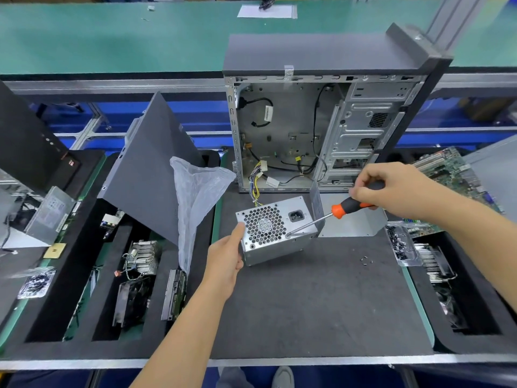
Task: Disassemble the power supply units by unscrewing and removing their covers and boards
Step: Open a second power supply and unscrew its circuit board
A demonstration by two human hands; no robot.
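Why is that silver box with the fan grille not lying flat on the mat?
The power supply is tipped: the left hand holds its left edge, raising the grille face, while the right hand sets the screwdriver tip against it.

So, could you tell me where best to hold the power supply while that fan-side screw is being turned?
Hold the power supply by its left edge, from the left, as the left hand does now. The box is tipped up with its fan grille facing the camera, and the screwdriver in the right hand comes in from the right, so a grip there probably braces it and stays clear of the tip.
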